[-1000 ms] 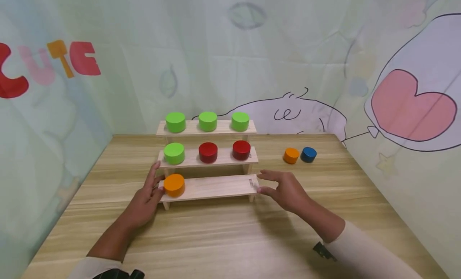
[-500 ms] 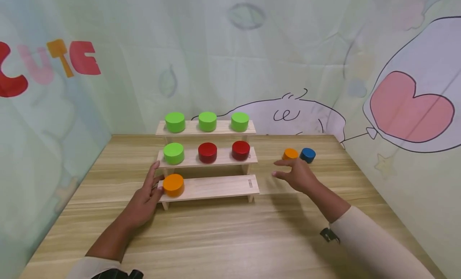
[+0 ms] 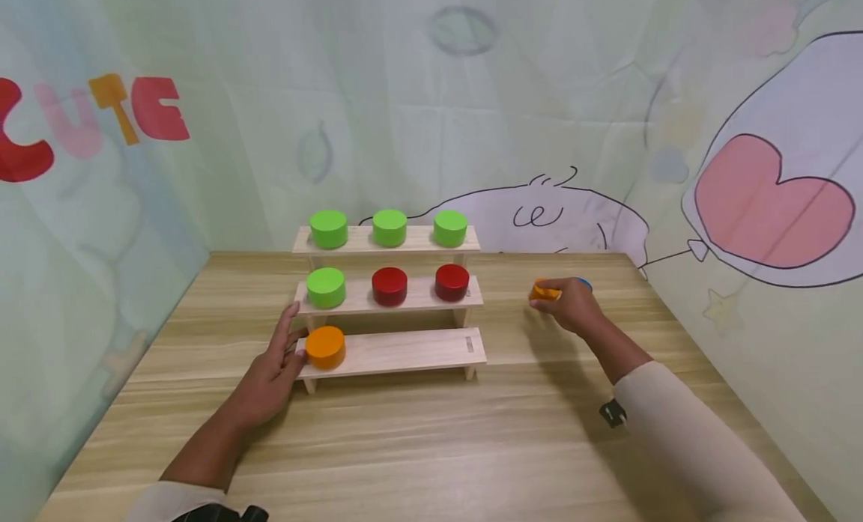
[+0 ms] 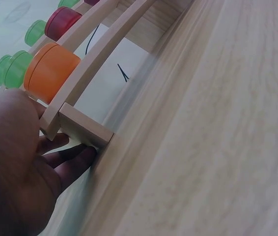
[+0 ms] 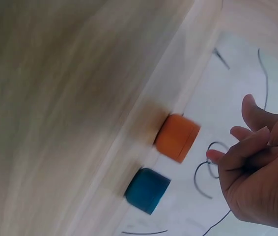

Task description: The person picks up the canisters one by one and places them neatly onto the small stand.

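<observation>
My left hand [image 3: 268, 380] holds the left end of the lowest tier of a wooden step rack [image 3: 404, 350]. In the left wrist view, its fingers [image 4: 75, 164] curl by the rack's leg. On that tier's left end sits an orange round block [image 3: 326, 347]. My right hand [image 3: 573, 305] is at a second orange block [image 3: 543, 291] on the table. In the right wrist view, the fingers of this hand [image 5: 259, 172] are spread and a gap shows between them and that orange block [image 5: 177, 137]. A blue block [image 3: 583, 284] stands beside it, mostly hidden by the hand in the head view.
Three green blocks [image 3: 389, 228] line the top tier. The middle tier bears one green block [image 3: 326, 287] and two red blocks [image 3: 389, 286]. Printed cloth walls [image 3: 431, 132] enclose the wood-grain table [image 3: 404, 454] at the back and sides.
My right hand has moved right and away from the right end of the lowest tier to the loose orange block. My left hand has stayed at the rack.
</observation>
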{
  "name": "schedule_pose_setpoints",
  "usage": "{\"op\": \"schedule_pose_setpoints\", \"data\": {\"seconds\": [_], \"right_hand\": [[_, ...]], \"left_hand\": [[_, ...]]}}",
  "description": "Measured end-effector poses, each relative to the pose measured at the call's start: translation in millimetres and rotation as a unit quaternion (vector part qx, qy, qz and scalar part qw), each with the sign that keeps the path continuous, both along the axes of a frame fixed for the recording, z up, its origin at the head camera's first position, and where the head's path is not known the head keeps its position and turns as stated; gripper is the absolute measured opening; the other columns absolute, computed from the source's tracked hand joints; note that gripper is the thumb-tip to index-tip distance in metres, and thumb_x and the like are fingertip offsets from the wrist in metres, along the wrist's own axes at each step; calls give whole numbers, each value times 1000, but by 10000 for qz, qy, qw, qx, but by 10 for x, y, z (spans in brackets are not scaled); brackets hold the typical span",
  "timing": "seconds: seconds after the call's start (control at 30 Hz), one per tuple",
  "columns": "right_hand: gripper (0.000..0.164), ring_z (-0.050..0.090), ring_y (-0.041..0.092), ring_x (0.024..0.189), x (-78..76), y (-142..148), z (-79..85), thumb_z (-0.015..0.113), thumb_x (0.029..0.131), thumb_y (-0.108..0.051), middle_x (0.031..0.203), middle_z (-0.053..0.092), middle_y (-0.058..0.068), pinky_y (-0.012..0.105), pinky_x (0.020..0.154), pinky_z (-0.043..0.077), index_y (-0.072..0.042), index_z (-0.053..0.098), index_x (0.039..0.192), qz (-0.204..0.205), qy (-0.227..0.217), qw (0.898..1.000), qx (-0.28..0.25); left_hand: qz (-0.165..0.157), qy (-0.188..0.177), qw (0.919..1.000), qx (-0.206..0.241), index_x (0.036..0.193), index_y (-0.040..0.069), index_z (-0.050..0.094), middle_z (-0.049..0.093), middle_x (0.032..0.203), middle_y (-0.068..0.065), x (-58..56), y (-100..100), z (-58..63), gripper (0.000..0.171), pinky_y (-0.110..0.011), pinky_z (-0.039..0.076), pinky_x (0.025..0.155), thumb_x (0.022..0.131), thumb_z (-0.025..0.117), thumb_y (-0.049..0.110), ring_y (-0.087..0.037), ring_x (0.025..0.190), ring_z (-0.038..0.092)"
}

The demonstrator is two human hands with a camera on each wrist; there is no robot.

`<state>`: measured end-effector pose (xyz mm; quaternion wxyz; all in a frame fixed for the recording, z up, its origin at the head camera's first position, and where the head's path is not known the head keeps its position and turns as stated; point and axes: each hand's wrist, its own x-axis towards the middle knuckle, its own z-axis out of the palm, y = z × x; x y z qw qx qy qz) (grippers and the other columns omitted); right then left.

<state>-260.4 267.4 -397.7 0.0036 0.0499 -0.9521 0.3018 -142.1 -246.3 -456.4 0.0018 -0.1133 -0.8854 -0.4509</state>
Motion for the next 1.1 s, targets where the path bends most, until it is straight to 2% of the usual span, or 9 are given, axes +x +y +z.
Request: {"op": "schedule_pose_setpoints", "data": {"seconds": [0.2, 0.4, 0.5, 0.57, 0.67, 0.77, 0.83, 0.97, 1.1], "right_hand": [[54, 56, 46, 139, -164, 90, 3, 78, 103, -23, 160, 54, 31, 57, 113, 49, -2, 65, 150, -83, -280, 9996, 17], [55, 52, 18, 63, -330, 217, -25, 80, 101, -18, 82, 65, 16, 31, 61, 48, -1, 64, 151, -68, -536, 9983, -202], [54, 43, 11, 52, -383, 278, -55, 80, 101, -13, 92, 72, 20, 26, 53, 45, 0, 64, 150, 77, -640, 9970, -420], [54, 52, 16, 62, -405, 308, -74, 81, 100, -11, 130, 73, 30, 26, 56, 45, 1, 64, 149, 177, -690, 9962, -494], [54, 61, 24, 82, -426, 342, -117, 81, 99, -9, 169, 44, 27, 28, 69, 50, 0, 65, 149, 239, -816, 9948, -555], [55, 62, 29, 107, -433, 367, -143, 80, 100, -10, 172, 39, 25, 32, 76, 51, 0, 63, 151, 265, -991, 9925, -660], [54, 56, 26, 97, -445, 382, -161, 79, 101, -10, 173, 37, 24, 29, 66, 48, 0, 62, 152, 255, -1084, 9908, -775], [50, 50, 42, 139, -474, 385, -190, 78, 101, -6, 172, 39, 26, 31, 68, 48, 2, 64, 149, 295, -1033, 9913, -756], [45, 38, 53, 158, -493, 375, -230, 78, 100, -4, 167, 46, 28, 48, 110, 53, 2, 68, 143, 353, -740, 9958, -411]], "left_hand": [[-5, 18, 10000, 4, 174, 43, -14, 39, 169, -36, -3, -5, -11, 81, -78, 31, 121, 119, 41, 19, -58, 154, 43], [-23, 60, 10000, -13, 174, 42, -14, 39, 169, -36, 5, -2, -5, 81, -78, 32, 121, 119, 40, 18, -59, 153, 44], [-21, 59, 10000, -23, 174, 42, -14, 39, 169, -37, 13, 2, 5, 81, -78, 32, 121, 119, 39, 17, -59, 153, 44], [-20, 47, 10000, -27, 174, 42, -14, 39, 169, -37, 18, 4, 9, 80, -78, 32, 121, 119, 39, 17, -59, 153, 44], [-31, 33, 10000, -35, 174, 42, -14, 39, 169, -37, 19, 7, 4, 80, -78, 32, 121, 119, 39, 17, -59, 153, 44], [-67, 72, 10000, -15, 174, 41, -14, 40, 168, -36, 6, 1, -17, 80, -78, 33, 121, 119, 40, 17, -58, 153, 45], [-93, 101, 9999, 16, 174, 41, -13, 41, 168, -36, -4, -1, -26, 81, -78, 33, 121, 119, 40, 17, -57, 153, 46], [-118, 165, 9998, 50, 175, 39, -13, 42, 168, -35, -12, -2, -27, 80, -77, 34, 120, 119, 41, 18, -56, 152, 47], [-88, 154, 9998, 16, 175, 41, -13, 40, 169, -36, -10, -3, -26, 79, -77, 34, 120, 120, 40, 19, -58, 152, 47]]}}
